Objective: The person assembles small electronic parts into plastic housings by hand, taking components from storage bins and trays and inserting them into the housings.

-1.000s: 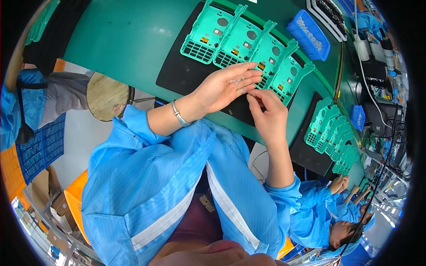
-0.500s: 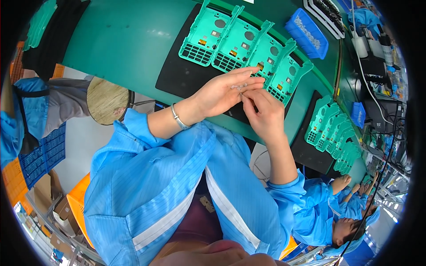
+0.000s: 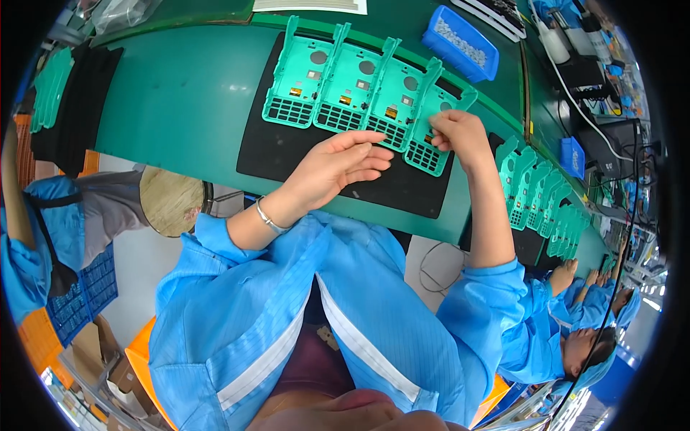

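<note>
Four-sided green plastic housings, several in a row, lie on a black mat (image 3: pixel 287 161); each has a grid of openings at its near end. My right hand (image 3: pixel 461 134) is over the rightmost housing (image 3: pixel 424 156), thumb and fingers pinched together. Anything between those fingertips is too small or hidden to make out. My left hand (image 3: pixel 338 167) hovers at the mat's near side, below the middle housings (image 3: pixel 388 128), fingers loosely curled and thumb across them. Small whitish parts showed on its fingers a moment ago; the curled fingers now hide them.
A blue bin (image 3: pixel 460 44) of small whitish pieces stands at the far right. More green housings (image 3: pixel 532 190) lie on another mat to the right, near co-workers in blue. Dark sheets (image 3: pixel 79 108) and green parts are at the left, beside a round wooden stool (image 3: pixel 171 201).
My right hand has left my left hand and moved up and right to the rightmost housing. My left hand has drawn back slightly left and down, its fingers more curled.
</note>
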